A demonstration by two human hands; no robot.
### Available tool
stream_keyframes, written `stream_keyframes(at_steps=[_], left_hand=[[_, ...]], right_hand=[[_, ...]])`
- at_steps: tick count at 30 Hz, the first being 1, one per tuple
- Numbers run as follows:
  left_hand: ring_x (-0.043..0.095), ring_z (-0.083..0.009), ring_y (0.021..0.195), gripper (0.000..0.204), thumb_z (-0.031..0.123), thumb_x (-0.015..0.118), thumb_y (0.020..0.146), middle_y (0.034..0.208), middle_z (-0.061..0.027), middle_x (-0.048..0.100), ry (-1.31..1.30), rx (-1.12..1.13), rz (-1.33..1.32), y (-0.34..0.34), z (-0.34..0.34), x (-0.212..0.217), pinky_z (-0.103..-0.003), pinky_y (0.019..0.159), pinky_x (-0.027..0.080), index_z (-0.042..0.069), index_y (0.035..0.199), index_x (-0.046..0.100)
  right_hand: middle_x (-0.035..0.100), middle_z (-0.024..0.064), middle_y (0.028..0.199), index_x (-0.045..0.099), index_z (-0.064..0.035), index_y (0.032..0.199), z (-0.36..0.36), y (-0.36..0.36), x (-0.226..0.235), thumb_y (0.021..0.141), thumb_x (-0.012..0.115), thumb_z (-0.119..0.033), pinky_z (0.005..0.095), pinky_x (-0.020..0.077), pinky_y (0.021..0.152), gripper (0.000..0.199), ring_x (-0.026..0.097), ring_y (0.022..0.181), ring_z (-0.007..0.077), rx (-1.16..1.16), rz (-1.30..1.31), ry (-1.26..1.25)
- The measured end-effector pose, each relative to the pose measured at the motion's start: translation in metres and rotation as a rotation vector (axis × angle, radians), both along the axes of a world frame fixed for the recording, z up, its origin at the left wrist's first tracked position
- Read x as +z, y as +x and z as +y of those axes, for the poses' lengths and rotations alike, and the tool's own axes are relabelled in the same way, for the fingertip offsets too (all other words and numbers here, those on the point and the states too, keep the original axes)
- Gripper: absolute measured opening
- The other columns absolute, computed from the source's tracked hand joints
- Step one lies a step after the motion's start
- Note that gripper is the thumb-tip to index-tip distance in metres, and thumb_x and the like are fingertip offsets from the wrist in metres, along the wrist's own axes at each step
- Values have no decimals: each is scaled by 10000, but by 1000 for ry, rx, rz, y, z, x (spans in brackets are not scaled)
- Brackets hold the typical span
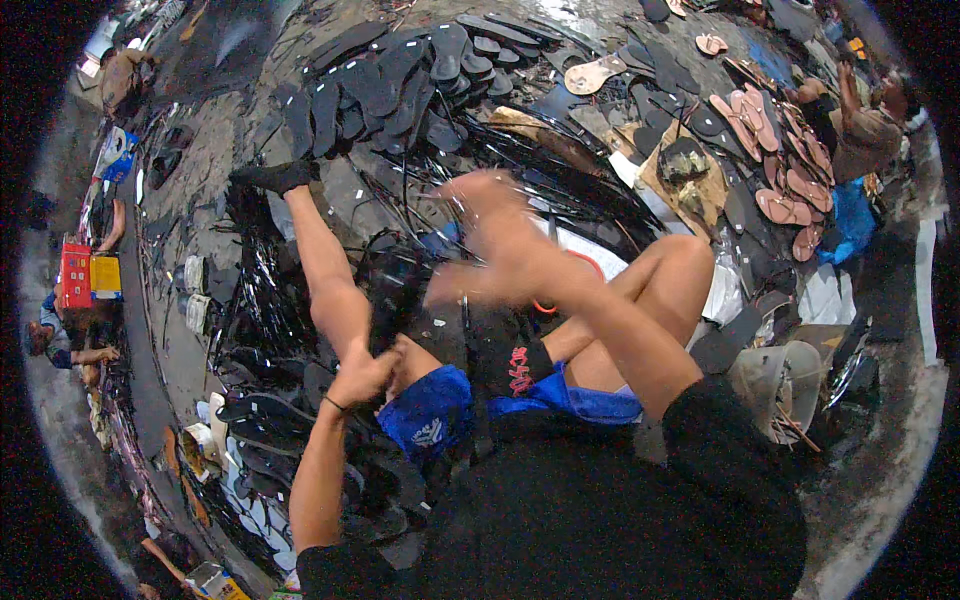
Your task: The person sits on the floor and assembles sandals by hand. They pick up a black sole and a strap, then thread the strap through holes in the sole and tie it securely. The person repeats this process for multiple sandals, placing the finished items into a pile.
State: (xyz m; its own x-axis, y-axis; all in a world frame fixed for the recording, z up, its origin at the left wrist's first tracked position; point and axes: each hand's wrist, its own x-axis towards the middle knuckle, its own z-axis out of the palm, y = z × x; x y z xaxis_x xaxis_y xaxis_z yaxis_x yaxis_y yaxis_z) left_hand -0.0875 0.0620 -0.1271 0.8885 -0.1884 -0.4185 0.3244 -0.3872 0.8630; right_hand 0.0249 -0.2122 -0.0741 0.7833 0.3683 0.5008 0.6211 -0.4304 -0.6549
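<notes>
My right hand (490, 225) is raised over my lap, between my bent legs. Motion smears its fingers, and nothing held can be made out there. My left hand (372, 375) rests against my left thigh beside the blue shorts (430, 415), its fingers lying loosely on the leg with nothing visible in them. Under and behind the right hand are a dark cloth (505, 350) with red lettering, a red-orange ring-like edge (592, 264) and long glossy black strips (590, 190). What lies directly beneath that hand is partly hidden.
Black shoe soles (385, 85) are heaped ahead. Pink sandals (785, 208) lie at the right, near another person (868, 125). A translucent bucket (778, 385) stands by my right side. A second person (60, 335) works at the far left beside a red box (76, 275).
</notes>
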Motion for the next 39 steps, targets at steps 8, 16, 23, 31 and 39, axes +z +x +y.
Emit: stream_keyframes(at_steps=[8,16,23,31,39], left_hand=[[486,-46,537,134,196,665,956,723,54,596,-434,261,222,33,-30,-33,-228,460,353,77,1019,670],[477,-87,475,436,454,551,996,640,-6,520,-656,256,-20,41,-38,-25,-259,462,416,50,833,547],[438,-97,466,492,464,444,1038,622,3,456,-809,324,56,45,-41,-9,-273,455,398,59,1307,518],[462,-92,480,209,236,564,1016,646,-9,505,-655,377,-71,42,-48,-21,-245,430,366,77,912,478],[627,-195,623,322,148,686,874,787,-78,658,-347,112,-338,23,-25,-79,-313,573,497,29,1136,542]], right_hand=[[611,267,1194,660,63,1055,-116,-24,-235,774,791,-302,469,545,890,479,648,1072,412,-581,974,-852],[708,258,993,712,65,934,-136,-14,-142,662,836,-461,434,558,828,604,708,954,361,-806,1089,-628],[625,102,714,665,12,856,-138,2,-93,702,765,-649,323,495,518,686,591,578,211,-791,1041,-18],[616,56,902,555,-61,1144,-54,-85,-5,984,492,-464,349,504,703,438,607,832,187,456,1545,889],[605,16,927,566,-50,1158,-13,-91,46,942,289,-740,272,489,728,774,576,836,134,401,1423,402]])
